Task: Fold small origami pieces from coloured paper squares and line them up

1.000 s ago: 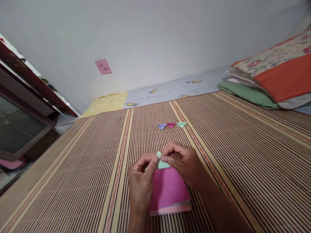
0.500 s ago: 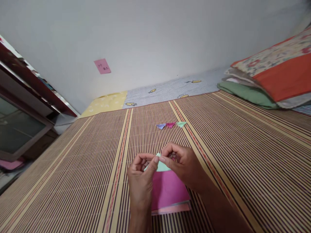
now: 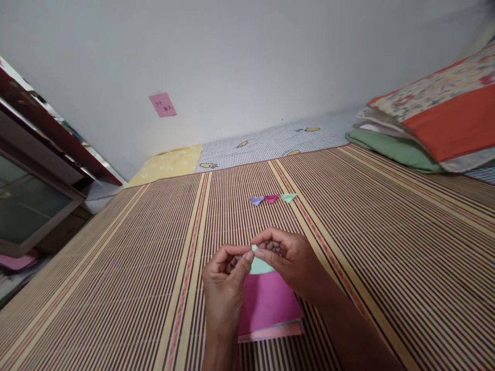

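A light green paper (image 3: 260, 266) is pinched near its top corner between both hands. My left hand (image 3: 228, 275) holds it from the left with thumb and index finger. From the right, my right hand (image 3: 289, 257) grips the same corner, its fingertips close to the left thumb. Below the green paper lies a magenta sheet (image 3: 268, 304) on top of a small stack, with a pink edge (image 3: 276, 332) showing. Farther off on the striped mat (image 3: 166, 232) are three small folded papers in a row: blue (image 3: 256, 200), magenta (image 3: 271, 198) and green (image 3: 288, 197).
Folded bedding with an orange pillow (image 3: 452, 129) and a green cloth (image 3: 392, 149) sits at the right. A pink note (image 3: 163, 105) is on the wall. A glass-fronted cabinet (image 3: 31, 201) stands at the left.
My right index finger has come down and left over the green paper's corner. Less green paper shows by my left fingers.
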`<state>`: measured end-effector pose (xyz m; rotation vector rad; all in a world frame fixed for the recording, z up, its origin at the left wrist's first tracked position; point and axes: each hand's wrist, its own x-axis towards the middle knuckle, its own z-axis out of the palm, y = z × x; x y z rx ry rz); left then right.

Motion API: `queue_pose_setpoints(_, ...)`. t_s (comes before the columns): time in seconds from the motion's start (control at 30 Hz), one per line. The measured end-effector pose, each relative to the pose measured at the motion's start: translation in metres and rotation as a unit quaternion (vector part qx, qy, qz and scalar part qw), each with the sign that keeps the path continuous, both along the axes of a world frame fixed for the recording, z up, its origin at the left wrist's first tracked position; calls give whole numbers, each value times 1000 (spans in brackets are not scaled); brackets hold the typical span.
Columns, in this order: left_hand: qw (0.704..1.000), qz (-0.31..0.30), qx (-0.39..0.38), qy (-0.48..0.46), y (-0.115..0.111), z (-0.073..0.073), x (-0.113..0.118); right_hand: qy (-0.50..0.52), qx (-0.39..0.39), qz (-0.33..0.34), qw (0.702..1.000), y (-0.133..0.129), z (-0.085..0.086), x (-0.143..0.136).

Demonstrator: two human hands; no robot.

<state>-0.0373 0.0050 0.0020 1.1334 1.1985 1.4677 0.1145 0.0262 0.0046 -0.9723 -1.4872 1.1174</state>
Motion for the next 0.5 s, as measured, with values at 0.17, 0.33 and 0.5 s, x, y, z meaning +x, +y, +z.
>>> queue_pose_setpoints(0.17, 1000, -17, 1, 22, -1, 2, -2, -3, -16, 9, 1000, 1, 1, 2)
queue_pose_setpoints(0.33, 999, -33, 1, 30, -1, 6, -1, -11, -9, 29, 999, 2, 1, 3)
queue_pose_setpoints(0.5, 998, -10, -40, -38, 3, 0, 1, 13, 16, -10, 1000, 0, 2, 2)
